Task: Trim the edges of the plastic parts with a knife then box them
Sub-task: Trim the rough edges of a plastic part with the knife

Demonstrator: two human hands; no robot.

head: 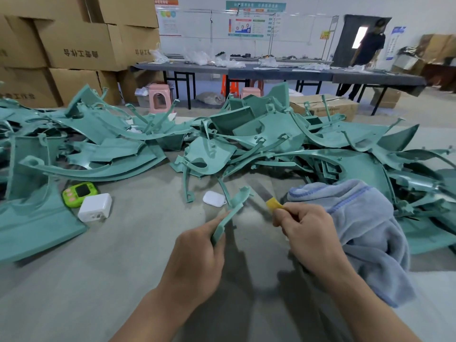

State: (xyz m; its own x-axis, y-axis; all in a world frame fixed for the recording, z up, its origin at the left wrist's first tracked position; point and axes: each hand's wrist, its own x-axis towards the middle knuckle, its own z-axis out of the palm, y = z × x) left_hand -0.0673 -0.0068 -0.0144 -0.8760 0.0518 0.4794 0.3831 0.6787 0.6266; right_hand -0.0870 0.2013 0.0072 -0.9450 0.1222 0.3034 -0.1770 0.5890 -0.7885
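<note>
So the teal plastic part [232,213] is a narrow curved strip, held up off the table [123,243] by its lower end in the left hand [197,253], with the flared tip pointing up and away. The knife [273,204] has a stubby yellow handle and a blade too blurred to make out; it's pinched in the right hand [306,233], just beside that tip. Behind them is the pile of parts [259,137] — all teal, tangled, sprawling across the back of the table.
</note>
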